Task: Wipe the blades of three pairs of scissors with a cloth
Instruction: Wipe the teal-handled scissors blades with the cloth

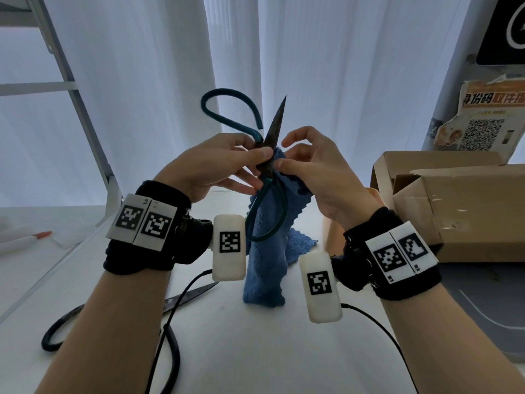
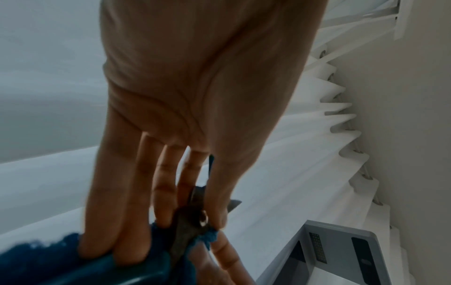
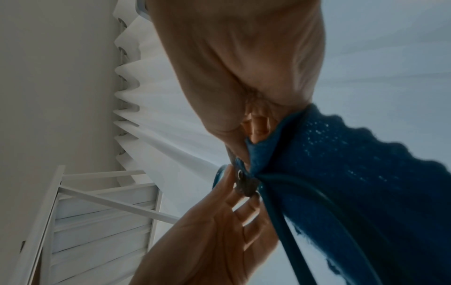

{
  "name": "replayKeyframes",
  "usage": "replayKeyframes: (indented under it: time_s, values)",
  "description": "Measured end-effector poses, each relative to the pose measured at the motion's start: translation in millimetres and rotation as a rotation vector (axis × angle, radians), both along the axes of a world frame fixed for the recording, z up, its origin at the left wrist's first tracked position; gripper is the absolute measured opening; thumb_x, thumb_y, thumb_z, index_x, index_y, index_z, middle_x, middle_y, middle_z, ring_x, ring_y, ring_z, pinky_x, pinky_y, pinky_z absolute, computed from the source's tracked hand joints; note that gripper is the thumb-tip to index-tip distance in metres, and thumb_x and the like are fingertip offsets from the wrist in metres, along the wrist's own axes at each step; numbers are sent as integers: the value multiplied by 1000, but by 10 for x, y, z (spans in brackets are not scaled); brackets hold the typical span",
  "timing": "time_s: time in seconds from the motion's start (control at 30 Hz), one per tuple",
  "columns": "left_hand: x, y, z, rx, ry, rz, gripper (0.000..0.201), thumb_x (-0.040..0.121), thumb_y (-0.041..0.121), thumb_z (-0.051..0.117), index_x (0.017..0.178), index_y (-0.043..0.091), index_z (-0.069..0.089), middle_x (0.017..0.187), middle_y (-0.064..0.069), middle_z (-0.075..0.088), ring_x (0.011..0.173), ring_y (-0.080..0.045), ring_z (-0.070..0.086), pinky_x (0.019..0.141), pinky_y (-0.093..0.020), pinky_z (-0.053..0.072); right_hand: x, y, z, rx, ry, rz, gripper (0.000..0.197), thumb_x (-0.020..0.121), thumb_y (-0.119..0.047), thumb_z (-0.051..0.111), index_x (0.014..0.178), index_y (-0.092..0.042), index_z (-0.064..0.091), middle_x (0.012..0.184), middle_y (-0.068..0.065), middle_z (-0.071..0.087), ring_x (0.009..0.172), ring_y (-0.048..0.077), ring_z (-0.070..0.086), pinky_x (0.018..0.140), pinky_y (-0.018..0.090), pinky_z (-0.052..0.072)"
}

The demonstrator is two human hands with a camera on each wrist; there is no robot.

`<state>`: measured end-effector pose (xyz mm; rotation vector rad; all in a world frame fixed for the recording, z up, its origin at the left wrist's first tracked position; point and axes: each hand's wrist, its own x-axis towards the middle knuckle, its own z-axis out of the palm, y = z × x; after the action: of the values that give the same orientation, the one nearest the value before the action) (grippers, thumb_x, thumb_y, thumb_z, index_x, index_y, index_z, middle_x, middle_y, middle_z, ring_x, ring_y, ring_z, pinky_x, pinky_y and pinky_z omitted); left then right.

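Teal-handled scissors [image 1: 267, 177] are held upright in front of me, one dark blade [image 1: 277, 123] pointing up and one handle loop spread out above to the left. My left hand [image 1: 255, 166] grips them at the pivot [image 2: 203, 219], thumb on one side, fingers behind. My right hand [image 1: 287, 157] pinches a blue cloth [image 1: 264, 265] against the blade's base; the cloth [image 3: 341, 173] hangs to the table. A second pair with black handles [image 1: 113, 314] lies on the table at lower left, partly under my left forearm.
An open cardboard box [image 1: 454, 200] stands at the right on the white table [image 1: 255, 351]. A pen with an orange cap [image 1: 25, 240] lies at far left. White shelf frame [image 1: 85, 123] and curtains are behind. Black cables [image 1: 170, 322] run from both wrists.
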<state>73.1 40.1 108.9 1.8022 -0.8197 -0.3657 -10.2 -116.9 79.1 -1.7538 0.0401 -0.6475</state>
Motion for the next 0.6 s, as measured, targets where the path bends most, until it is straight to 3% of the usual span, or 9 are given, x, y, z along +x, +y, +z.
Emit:
replayKeyframes:
  time_s: [0.13,0.3,0.47,0.6]
  values:
    - [-24,-14,-17,83,-10,-70,23,96,24,66,114,10,60,98,-10,73,83,-24,75,71,-30,61,28,-31,-24,47,-20,-41,26,88,-5,71,108,-13,56,82,8,67,77,20,68,72,32,56]
    - [9,-22,-45,-8,35,-91,31,94,9,67,122,14,54,90,-10,59,76,-25,71,74,-39,63,63,-47,-34,112,-39,-35,28,87,-2,71,111,-10,59,85,8,68,78,19,68,74,33,57]
    - [-4,-41,-42,-31,32,-79,36,98,7,56,130,22,50,100,-14,53,69,-20,57,55,-24,51,81,-47,-37,171,-42,-21,28,86,-1,72,108,-12,58,87,8,68,83,24,68,83,40,56]
    - [-25,-90,-59,-125,28,-20,29,102,19,53,130,23,48,96,-13,55,65,-22,49,43,-23,38,68,-44,-31,213,-36,-23,34,86,-4,73,113,-12,55,94,9,71,90,23,69,82,37,56]
